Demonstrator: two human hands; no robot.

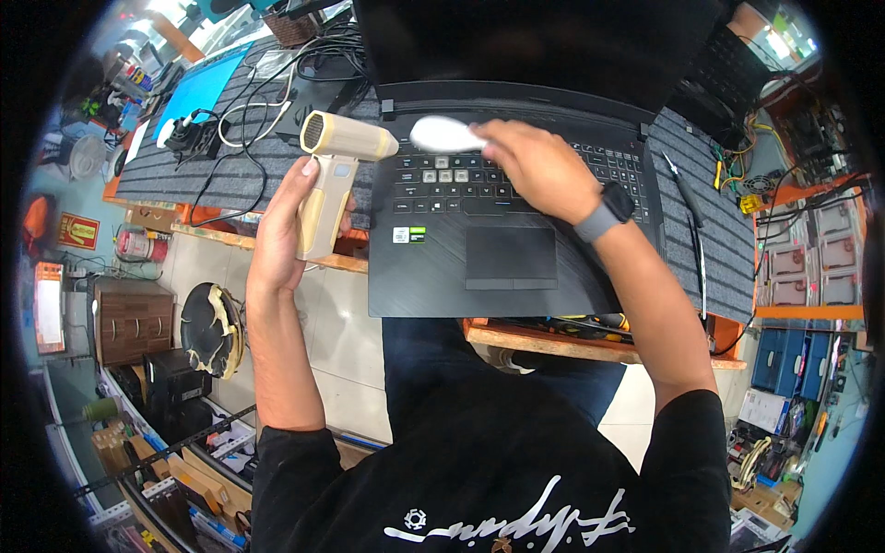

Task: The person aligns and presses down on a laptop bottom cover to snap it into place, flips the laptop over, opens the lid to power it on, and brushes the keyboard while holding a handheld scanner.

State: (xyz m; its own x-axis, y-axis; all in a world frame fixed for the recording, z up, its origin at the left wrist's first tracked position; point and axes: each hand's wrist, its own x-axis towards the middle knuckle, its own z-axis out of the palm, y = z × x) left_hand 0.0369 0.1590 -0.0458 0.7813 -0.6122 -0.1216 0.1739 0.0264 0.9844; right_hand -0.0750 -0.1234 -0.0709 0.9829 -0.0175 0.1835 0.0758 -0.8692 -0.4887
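An open black laptop (419, 276) lies in front of me, its dark screen (535, 41) raised at the back. My left hand (279, 230) is closed around the handle of a beige handheld air blower (348, 138), held upright at the laptop's left edge. The blower's narrow nozzle points right, over the left part of the keyboard. Above the upper keys, my right hand (548, 173) grips a white brush-like tool (442, 134), its rounded end blurred by motion. Whether that end touches the keys, I cannot tell.
Dark cables (323, 55) and a black adapter (192, 136) lie on the grey striped mat left of the laptop. A screwdriver-like tool (687, 198) rests to its right. Beneath the front edge is an open wooden drawer (553, 343) with tools. A round stool (207, 327) stands lower left.
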